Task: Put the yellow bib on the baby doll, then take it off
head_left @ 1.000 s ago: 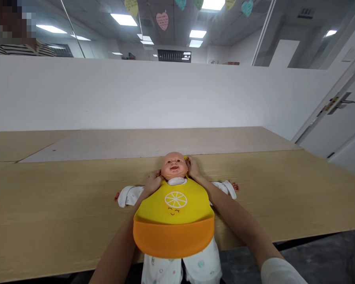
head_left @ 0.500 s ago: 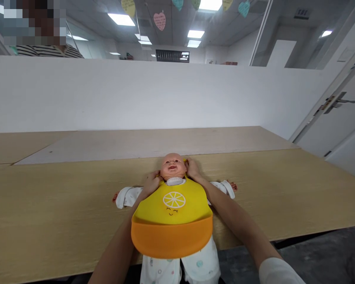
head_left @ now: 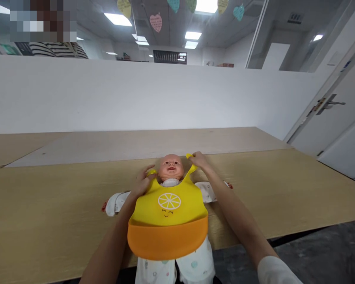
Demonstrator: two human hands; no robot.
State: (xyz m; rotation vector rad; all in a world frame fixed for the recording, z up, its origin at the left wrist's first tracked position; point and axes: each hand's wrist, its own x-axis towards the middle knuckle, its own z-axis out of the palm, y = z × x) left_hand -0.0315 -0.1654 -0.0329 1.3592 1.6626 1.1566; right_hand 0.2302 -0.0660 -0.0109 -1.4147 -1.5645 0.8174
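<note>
A baby doll [head_left: 170, 169] in white patterned clothes lies face up on the table [head_left: 62, 221], arms spread wide. Over its chest rests a yellow bib [head_left: 183, 197] with a lemon-slice print and an orange catch pocket at the bottom. My left hand [head_left: 142, 181] is closed on the bib's left neck strap, beside the doll's head. On the other side, my right hand [head_left: 198, 159] pinches the right strap, lifted away from the neck with its end sticking out past my fingers. Both straps are apart from each other. The doll's legs hang over the near edge.
A white wall [head_left: 130, 94] stands behind the table, with glass above it and paper hearts hanging there. A person in a striped top [head_left: 59, 50] is beyond the glass at upper left. To the right is a white door with a metal handle [head_left: 333, 103].
Both hands have moved outward from the doll's neck, drawing the bib straps apart. More of each yellow strap shows. The view has shifted slightly.
</note>
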